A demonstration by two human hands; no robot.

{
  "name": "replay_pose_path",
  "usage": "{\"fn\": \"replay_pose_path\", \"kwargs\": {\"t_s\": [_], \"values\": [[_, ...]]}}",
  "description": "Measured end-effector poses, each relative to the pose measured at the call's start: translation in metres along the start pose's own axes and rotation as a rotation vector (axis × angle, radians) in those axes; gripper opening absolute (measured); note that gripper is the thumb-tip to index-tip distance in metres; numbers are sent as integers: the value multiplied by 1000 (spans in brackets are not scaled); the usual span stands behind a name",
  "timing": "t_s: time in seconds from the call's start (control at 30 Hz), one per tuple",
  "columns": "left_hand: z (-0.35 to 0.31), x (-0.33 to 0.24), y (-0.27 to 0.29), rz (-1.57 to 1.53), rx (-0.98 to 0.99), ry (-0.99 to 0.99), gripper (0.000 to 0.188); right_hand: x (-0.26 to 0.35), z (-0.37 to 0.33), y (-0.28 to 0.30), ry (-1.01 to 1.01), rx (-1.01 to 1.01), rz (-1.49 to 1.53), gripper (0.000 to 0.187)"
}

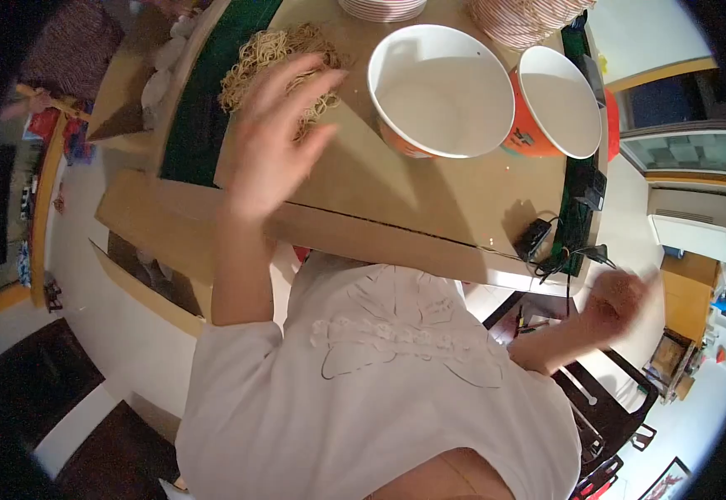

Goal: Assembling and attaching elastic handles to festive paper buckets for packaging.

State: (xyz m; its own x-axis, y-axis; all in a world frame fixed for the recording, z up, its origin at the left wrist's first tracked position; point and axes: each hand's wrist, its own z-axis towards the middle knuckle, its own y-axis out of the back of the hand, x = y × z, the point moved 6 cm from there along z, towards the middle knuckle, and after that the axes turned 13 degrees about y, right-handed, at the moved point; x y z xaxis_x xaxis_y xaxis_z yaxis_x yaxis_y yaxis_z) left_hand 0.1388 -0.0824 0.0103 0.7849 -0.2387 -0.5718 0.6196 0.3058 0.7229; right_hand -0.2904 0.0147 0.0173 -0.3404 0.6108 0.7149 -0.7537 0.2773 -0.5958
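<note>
My left hand (275, 146) hovers over the near side of a heap of tan, stringy loops (259, 54) that look like rubber bands. Its fingers are spread and a little blurred, with nothing seen in them. To the right of that hand stands a large paper bucket (442, 92), white inside and orange outside, its mouth facing up. A second orange bucket (559, 100) stands against it on the right, tilted slightly. My right hand (621, 300) is off the table's right corner, smeared by motion, so its fingers cannot be made out.
A cardboard-covered table (430, 200) carries all this. Striped round stacks (525, 21) stand at its far edge. A black adapter (534, 239) and tangled cable lie at the near right corner. An open cardboard box (150, 242) is on the floor at left; a black frame (609, 400) stands behind right.
</note>
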Motion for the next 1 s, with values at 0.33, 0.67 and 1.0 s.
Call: {"fn": "replay_pose_path", "kwargs": {"t_s": [0.33,0.67,1.0], "values": [[-2,-76,-57,10,213,-103,12,-161,-76,-122,-378,632,-457,5],[-15,-77,-58,64,217,-163,12,-169,-73,-94,-430,576,-440,6],[3,-75,-50,-291,239,3,14,-153,-67,-130,-294,564,-299,9]]}}
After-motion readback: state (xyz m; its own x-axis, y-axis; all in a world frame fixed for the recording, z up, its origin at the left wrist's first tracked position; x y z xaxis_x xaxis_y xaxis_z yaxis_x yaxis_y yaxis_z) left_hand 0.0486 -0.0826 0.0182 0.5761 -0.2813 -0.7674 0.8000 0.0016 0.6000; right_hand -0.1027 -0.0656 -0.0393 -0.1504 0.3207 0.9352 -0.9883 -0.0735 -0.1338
